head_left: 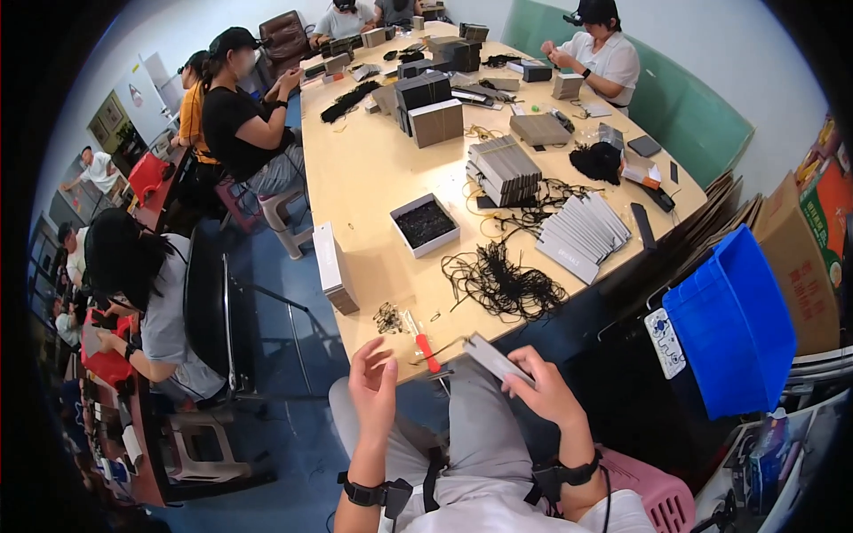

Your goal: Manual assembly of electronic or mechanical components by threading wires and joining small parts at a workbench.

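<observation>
One grey box (496,359), lower centre, pinched in right hand (546,391); left hand (373,384) apart, loosely curled, leftward.

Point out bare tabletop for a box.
Bare: pale wooden tabletop between the open white square box of black bits and upright white rectangular carton. Crowded: right of that box, tangled black cords, fanned flat grey cartons.

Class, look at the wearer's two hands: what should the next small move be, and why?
Probably the left hand should reach over and pinch the thin dark cord at the end of the slim grey box. The right hand already holds the box, while the left is open, appears empty, and the cord sticks out toward its side.
</observation>
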The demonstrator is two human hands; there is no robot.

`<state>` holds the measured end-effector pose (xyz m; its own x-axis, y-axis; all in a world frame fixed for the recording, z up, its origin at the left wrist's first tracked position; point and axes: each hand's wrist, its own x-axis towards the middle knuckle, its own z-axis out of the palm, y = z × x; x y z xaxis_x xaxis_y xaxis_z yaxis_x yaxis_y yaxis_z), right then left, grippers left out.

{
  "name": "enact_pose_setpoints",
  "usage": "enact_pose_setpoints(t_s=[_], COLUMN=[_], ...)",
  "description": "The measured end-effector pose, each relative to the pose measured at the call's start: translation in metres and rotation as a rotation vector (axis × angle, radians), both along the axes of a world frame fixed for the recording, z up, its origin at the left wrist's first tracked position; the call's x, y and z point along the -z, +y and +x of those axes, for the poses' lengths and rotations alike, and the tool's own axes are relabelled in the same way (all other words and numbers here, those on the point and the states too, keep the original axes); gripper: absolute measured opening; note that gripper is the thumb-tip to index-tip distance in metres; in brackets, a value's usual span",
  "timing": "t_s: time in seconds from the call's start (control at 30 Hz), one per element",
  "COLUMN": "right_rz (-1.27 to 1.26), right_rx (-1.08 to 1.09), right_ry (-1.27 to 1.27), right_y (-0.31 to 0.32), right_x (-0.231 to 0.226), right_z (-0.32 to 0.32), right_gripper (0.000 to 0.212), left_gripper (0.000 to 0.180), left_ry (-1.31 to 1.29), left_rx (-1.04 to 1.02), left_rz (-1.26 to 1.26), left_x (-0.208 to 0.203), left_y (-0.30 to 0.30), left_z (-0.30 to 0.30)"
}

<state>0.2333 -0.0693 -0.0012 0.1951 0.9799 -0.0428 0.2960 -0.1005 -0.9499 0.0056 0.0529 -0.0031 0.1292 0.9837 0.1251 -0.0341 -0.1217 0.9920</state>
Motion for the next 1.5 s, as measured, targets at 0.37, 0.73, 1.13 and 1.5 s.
enact_pose_setpoints(t_s=[0.37, 0.73, 1.13, 1.5], right_rz=[0.406, 0.459, 0.518, 0.388], right_rx=[0.686, 0.239, 0.062, -0.603], right_ry=[-0.749, -0.492, -0.992, 0.032], right_y=[0.081, 0.112, 0.123, 0.007], right_x=[0.007, 0.018, -0.012, -0.002], right_z=[0.108, 0.036, -0.019, -0.078], right_gripper=[0.014, 0.011, 0.011, 0.008], left_gripper=[0.018, 0.047, 0.030, 0.014], left_ry=[0.441, 0.301, 0.518, 0.706], left_rx=[0.152, 0.118, 0.065, -0.016], left_rz=[0.119, 0.222, 0.484, 0.548], left_x=[0.009, 0.008, 0.005, 0.021], left_y=[0.007, 0.015, 0.010, 0.045], left_z=[-0.011, -0.021, 0.005, 0.060])
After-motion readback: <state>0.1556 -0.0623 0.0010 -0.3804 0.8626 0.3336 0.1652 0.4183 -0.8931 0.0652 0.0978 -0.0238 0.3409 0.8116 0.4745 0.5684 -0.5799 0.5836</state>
